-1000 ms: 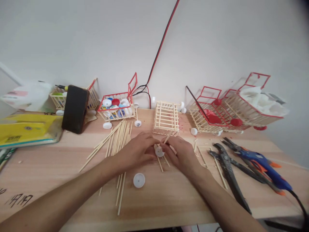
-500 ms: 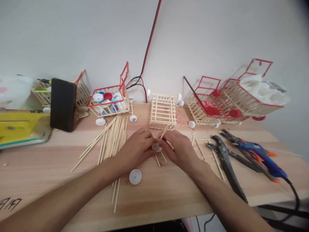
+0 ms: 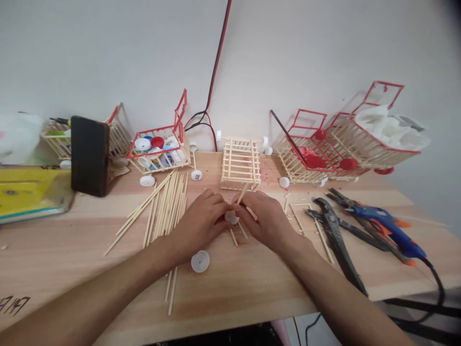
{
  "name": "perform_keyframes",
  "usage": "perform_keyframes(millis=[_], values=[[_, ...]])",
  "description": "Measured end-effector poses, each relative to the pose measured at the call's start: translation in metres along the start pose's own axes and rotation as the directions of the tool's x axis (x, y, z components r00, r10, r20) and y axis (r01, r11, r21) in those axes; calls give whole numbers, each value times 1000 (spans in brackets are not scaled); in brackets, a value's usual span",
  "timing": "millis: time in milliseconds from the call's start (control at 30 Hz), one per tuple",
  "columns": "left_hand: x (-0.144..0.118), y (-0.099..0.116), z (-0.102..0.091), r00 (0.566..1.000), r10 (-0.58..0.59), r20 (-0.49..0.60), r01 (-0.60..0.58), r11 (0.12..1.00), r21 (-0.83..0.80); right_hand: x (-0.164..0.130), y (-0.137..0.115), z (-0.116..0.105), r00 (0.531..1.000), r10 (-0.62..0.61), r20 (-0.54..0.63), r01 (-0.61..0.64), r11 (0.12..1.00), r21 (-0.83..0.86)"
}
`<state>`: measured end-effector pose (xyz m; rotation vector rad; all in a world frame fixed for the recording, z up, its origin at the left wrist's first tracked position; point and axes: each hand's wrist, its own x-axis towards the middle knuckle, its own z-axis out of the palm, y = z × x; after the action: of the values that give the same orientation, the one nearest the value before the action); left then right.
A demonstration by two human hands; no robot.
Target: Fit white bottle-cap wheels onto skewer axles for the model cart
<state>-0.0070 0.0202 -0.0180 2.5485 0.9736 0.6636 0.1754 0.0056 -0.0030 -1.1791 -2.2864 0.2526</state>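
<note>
My left hand point(image 3: 206, 215) is closed on a white bottle cap point(image 3: 232, 217) above the middle of the table. Close against it, my right hand point(image 3: 262, 216) pinches a short wooden stick point(image 3: 243, 193) whose upper end points up and away. The stick's lower end meets the cap, but my fingers hide the exact joint. Beneath the hands lie cut stick pieces point(image 3: 234, 237). A second white cap point(image 3: 200, 261) rests on the table near my left wrist. Just beyond the hands stands a small stick-built cart frame point(image 3: 240, 163) with white cap wheels at its far end.
Long sticks point(image 3: 169, 206) lie left of my hands. To the right are pliers point(image 3: 334, 235) and a blue glue gun point(image 3: 389, 223) with its cable. Finished carts point(image 3: 158, 146), a phone point(image 3: 90, 156), a yellow packet point(image 3: 29, 192) and red-trimmed carts point(image 3: 306, 156) line the wall side.
The whole view has shifted slightly. Both hands stay together at the cap and stick, with only a small change in the stick's tilt.
</note>
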Motion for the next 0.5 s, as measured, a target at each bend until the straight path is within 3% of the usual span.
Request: perform_keyframes(millis=[500], values=[[-4, -2, -4, 999, -23, 46, 21, 999, 43, 0, 0, -1, 1000, 24, 9, -24, 1000, 4]])
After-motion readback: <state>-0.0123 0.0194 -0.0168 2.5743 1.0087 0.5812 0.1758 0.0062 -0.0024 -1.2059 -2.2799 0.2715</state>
